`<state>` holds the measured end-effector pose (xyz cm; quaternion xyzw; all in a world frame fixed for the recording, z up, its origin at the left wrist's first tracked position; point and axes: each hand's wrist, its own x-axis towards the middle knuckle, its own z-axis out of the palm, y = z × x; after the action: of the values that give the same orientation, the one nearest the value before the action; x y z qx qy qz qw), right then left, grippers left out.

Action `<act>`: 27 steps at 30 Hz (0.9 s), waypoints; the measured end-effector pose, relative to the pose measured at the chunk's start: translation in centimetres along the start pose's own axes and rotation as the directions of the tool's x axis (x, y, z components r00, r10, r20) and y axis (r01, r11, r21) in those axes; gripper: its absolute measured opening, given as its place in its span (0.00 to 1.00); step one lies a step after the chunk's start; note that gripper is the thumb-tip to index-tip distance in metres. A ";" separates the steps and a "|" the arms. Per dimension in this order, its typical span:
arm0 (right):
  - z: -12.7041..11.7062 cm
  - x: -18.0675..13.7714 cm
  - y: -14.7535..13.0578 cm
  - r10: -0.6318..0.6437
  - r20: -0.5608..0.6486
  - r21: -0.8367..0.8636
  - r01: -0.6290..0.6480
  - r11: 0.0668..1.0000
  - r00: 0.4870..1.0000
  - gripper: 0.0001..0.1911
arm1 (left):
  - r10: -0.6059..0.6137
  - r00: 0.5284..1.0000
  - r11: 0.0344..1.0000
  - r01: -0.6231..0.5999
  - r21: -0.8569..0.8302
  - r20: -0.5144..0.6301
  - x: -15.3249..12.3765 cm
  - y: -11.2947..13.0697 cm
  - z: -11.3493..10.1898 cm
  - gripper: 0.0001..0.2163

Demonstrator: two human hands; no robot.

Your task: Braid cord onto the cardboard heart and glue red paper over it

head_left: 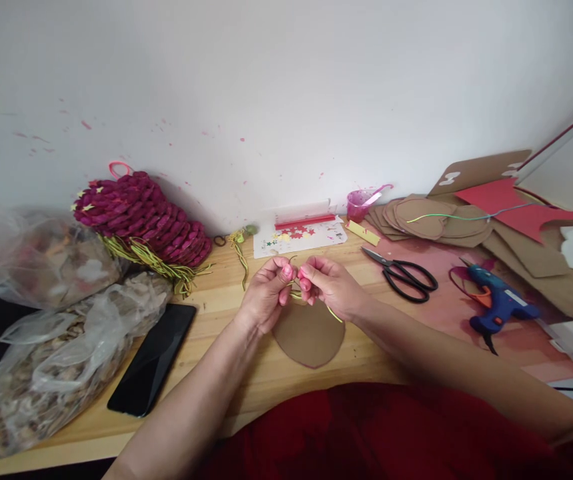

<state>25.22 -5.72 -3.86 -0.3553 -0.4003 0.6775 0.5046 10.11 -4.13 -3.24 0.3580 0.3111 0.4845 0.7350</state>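
Note:
Both hands meet above a rounded brown cardboard piece (309, 337) lying on the wooden table (246, 373). My left hand (266, 293) is closed in a pinch on thin yellow-green strands (295, 290). My right hand (329, 287) pinches the same strands from the other side, and one strand trails down past its wrist. The fingertips of both hands nearly touch.
A black phone (153, 360) lies to the left beside clear plastic bags (61, 360) of filling. A magenta woven piece (143, 223) leans on the wall. Black scissors (406, 273), a blue glue gun (496, 303), stacked cardboard cutouts (426, 220), a pink cup (359, 203) and a star sheet (299, 237) sit to the right.

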 end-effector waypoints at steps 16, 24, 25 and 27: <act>-0.3 0.2 0.5 -0.048 0.047 -0.153 0.055 0.987 0.998 0.19 | 0.025 0.998 0.995 -0.019 0.096 -0.058 0.2 0.2 -0.4 0.17; -0.3 -0.1 -0.2 0.009 0.050 -0.243 0.004 0.970 0.999 0.16 | 0.025 0.998 0.981 -0.013 0.191 -0.057 0.1 0.4 -0.6 0.16; -0.3 -0.1 -0.3 0.002 0.013 -0.213 0.001 0.977 1.000 0.16 | 0.017 0.998 0.982 -0.006 0.187 -0.056 0.1 0.4 -0.6 0.17; -0.5 0.1 -0.6 -0.002 -0.066 -0.139 -0.007 0.990 0.998 0.17 | -0.008 0.999 0.980 0.016 0.197 -0.043 0.1 0.5 -0.6 0.17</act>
<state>25.87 -5.45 -3.58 -0.4125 -0.4291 0.6364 0.4907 9.45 -3.77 -3.19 0.4170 0.3749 0.4543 0.6922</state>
